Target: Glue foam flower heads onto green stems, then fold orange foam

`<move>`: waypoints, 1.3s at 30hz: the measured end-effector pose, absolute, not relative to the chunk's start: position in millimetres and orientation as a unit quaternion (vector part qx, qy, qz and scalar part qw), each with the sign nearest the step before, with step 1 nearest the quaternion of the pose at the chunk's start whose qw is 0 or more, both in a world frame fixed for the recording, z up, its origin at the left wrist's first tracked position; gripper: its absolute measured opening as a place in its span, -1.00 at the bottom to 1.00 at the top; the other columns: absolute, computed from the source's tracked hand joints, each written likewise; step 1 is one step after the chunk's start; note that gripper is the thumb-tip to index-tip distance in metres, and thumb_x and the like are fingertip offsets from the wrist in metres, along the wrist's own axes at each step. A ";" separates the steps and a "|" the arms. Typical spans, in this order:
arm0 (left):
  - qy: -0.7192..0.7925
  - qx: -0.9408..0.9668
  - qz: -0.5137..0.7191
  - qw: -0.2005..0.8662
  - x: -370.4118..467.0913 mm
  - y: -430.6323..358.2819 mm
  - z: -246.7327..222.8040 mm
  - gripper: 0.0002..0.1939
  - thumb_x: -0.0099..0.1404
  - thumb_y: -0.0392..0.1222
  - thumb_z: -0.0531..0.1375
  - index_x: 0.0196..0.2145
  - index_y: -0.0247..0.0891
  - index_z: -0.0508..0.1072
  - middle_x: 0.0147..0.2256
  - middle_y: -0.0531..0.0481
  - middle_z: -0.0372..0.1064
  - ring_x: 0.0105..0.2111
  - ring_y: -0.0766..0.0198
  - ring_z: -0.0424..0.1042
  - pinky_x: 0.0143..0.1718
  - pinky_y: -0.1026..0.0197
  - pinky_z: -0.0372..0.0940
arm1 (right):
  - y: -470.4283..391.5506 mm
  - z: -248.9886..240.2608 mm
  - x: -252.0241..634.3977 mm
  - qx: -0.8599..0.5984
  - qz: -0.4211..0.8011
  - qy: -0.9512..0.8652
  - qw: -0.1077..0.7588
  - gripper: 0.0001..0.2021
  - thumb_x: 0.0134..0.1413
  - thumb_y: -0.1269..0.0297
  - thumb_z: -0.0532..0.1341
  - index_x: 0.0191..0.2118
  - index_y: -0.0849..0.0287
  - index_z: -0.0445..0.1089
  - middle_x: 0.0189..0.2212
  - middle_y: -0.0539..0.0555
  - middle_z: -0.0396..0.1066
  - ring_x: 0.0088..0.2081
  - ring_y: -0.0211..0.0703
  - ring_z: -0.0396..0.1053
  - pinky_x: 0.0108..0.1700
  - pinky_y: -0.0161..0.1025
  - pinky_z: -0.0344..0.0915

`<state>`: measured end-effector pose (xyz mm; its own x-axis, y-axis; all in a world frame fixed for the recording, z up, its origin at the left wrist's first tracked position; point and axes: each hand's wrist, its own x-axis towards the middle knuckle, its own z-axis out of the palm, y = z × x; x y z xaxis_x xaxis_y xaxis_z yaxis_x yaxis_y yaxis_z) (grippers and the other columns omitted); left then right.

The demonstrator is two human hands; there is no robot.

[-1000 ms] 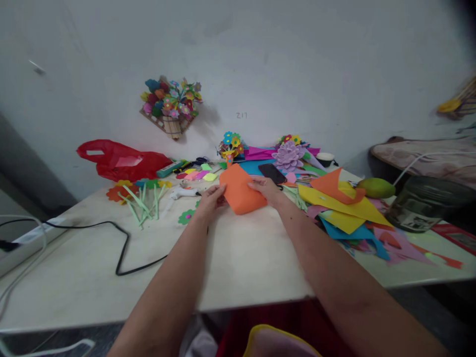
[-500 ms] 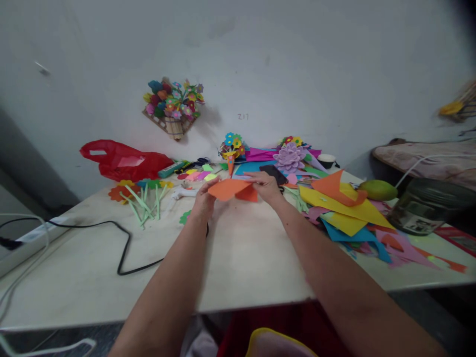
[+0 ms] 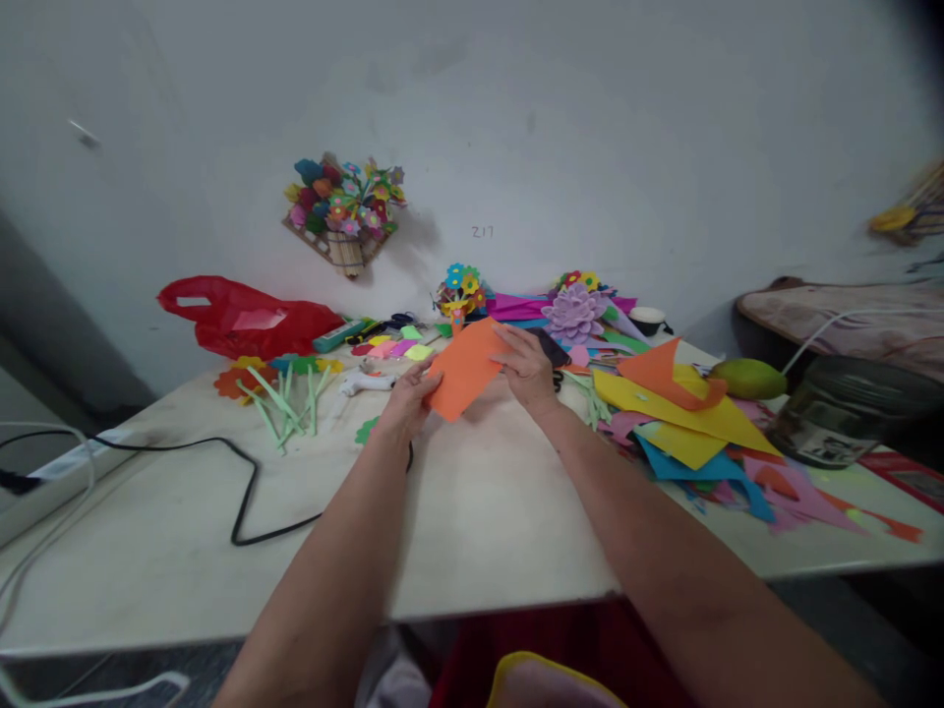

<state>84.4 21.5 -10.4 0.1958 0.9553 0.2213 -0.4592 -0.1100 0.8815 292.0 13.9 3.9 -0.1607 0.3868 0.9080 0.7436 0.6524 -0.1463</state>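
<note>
Over the middle of the pale table (image 3: 501,531), I've got the orange sheet (image 3: 464,371) tilted between both hands. Left hand (image 3: 407,401) pinches its left edge, right hand (image 3: 529,371) holds the upper right — both grips narrow. Nothing visibly attached to it; green strips (image 3: 284,403) and flower cutouts (image 3: 236,382) lie loose to the left. Purple flower (image 3: 573,313) looks assembled. Can't judge how much work remains. White glue gun (image 3: 367,382) sits near left hand, scrap pile (image 3: 685,413) crowds the right — black cord (image 3: 255,492) crosses the left side.
</note>
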 end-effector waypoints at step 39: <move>0.414 0.719 0.417 0.371 143.7 1.5 -34.0 -0.51 -0.31 0.11 0.35 -0.42 -0.20 0.43 -0.05 -0.24 0.32 0.16 -0.08 0.00 0.09 -0.03 -0.06 | 10.1 -5.4 299.3 -0.724 -0.170 -0.574 0.342 -0.73 0.02 0.32 0.04 -0.35 0.21 0.50 -0.42 0.25 0.46 -0.32 -0.01 0.34 -0.23 -0.11 0.07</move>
<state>143.7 1.5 -34.0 0.3094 0.9044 0.2938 0.2856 -0.3830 0.8785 299.3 10.1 -5.4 0.2832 0.7147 0.6395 0.9478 -0.1069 -0.3003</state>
